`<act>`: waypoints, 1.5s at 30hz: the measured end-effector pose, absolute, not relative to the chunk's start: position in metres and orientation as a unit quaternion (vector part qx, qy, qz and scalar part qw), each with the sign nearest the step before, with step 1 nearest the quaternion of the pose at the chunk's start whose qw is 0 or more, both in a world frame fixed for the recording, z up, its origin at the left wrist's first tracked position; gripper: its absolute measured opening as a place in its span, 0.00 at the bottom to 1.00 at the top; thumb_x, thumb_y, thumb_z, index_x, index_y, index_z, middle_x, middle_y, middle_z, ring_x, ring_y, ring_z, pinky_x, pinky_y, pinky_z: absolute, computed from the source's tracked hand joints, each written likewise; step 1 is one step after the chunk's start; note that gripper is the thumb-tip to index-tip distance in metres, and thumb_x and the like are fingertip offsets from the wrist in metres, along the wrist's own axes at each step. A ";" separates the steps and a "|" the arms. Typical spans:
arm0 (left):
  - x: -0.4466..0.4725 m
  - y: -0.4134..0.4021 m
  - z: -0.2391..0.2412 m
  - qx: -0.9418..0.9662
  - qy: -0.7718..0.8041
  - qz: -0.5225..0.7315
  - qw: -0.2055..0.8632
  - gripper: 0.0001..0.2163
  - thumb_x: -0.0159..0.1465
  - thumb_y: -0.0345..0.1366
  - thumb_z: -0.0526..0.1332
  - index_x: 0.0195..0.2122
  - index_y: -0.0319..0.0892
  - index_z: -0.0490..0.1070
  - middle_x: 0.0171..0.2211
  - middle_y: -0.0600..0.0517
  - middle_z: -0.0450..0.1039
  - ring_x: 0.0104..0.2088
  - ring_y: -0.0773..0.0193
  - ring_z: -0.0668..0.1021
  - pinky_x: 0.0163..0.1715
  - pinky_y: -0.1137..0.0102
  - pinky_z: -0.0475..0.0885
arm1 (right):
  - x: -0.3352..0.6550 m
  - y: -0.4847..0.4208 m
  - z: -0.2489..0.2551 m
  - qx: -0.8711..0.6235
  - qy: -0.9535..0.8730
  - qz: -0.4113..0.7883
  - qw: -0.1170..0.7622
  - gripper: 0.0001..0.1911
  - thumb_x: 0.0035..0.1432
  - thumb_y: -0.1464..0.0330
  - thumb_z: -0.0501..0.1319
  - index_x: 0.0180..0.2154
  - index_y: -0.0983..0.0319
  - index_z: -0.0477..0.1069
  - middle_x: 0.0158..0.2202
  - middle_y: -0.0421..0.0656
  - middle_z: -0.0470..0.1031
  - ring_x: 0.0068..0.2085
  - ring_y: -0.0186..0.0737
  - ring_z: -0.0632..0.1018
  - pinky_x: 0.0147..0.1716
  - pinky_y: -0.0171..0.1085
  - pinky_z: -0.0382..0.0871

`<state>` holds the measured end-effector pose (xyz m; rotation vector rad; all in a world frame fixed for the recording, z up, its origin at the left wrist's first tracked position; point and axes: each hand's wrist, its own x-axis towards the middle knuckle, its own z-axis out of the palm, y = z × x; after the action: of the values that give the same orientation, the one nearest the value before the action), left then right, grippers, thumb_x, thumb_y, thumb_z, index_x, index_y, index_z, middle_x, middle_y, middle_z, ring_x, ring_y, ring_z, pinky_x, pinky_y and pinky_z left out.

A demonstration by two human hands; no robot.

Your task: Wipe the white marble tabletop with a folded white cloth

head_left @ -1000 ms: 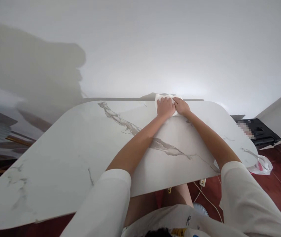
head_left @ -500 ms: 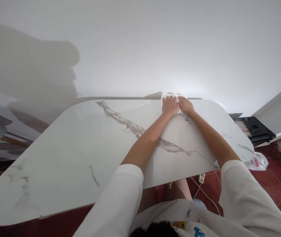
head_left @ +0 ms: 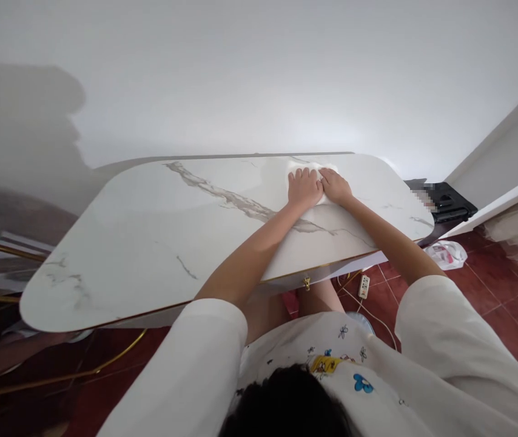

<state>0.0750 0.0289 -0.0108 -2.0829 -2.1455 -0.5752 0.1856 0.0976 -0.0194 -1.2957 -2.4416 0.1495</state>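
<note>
A white cloth [head_left: 310, 165] lies on the white marble table [head_left: 159, 243] near its far edge. My left hand [head_left: 303, 188] and my right hand [head_left: 335, 187] press down on the cloth side by side, thumbs touching. The fingers of both lie flat and close together over the cloth, which shows only as a rim beyond the fingertips. Both arms stretch across the tabletop in white sleeves.
A white wall rises right behind the table. A black device [head_left: 447, 204] sits on the floor at the right, with a plastic bag [head_left: 445, 254] and a power strip [head_left: 363, 286] on the red tiles. Gold chair frames [head_left: 22, 255] stand at the left.
Both hands with the cloth have slid back from the far edge toward me. The view has pulled back and tilted down, showing more of the floor and my shirt.
</note>
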 end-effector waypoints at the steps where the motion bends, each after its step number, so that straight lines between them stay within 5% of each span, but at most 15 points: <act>1: 0.078 0.021 -0.010 -0.684 -0.705 -0.183 0.046 0.18 0.68 0.36 0.42 0.53 0.40 0.66 0.56 0.40 0.67 0.58 0.47 0.66 0.56 0.52 0.57 | 0.188 0.090 -0.020 -0.460 -0.867 0.050 0.186 0.24 0.65 0.71 0.43 0.57 0.65 0.67 0.62 0.49 0.67 0.64 0.50 0.65 0.63 0.51 0.60; 19: 0.132 -0.122 -0.001 -0.704 -0.700 -0.107 0.055 0.24 0.69 0.35 0.43 0.63 0.30 0.58 0.64 0.35 0.59 0.64 0.42 0.62 0.61 0.49 0.57 | 0.254 -0.047 -0.033 -0.370 -0.897 0.027 0.243 0.26 0.65 0.68 0.43 0.58 0.66 0.66 0.61 0.50 0.68 0.64 0.47 0.67 0.65 0.51 0.60; 30: 0.148 -0.066 -0.008 -0.736 -0.653 -0.170 0.052 0.18 0.69 0.36 0.44 0.53 0.35 0.66 0.59 0.38 0.65 0.58 0.45 0.66 0.57 0.49 0.59 | 0.281 0.000 -0.033 -0.424 -0.868 0.037 0.255 0.25 0.64 0.67 0.44 0.58 0.61 0.67 0.61 0.46 0.70 0.63 0.47 0.68 0.62 0.51 0.63; 45: 0.083 0.047 -0.011 -0.653 -0.730 -0.191 0.055 0.18 0.68 0.35 0.44 0.51 0.39 0.67 0.55 0.40 0.69 0.56 0.47 0.67 0.56 0.53 0.59 | 0.192 0.133 -0.028 -0.400 -0.887 0.053 0.223 0.23 0.64 0.67 0.46 0.56 0.60 0.69 0.59 0.43 0.71 0.60 0.47 0.71 0.57 0.47 0.68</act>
<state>0.0829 0.0466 -0.0106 -1.9831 -2.2177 -0.5812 0.1915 0.1334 -0.0279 -1.1056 -2.4505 0.1459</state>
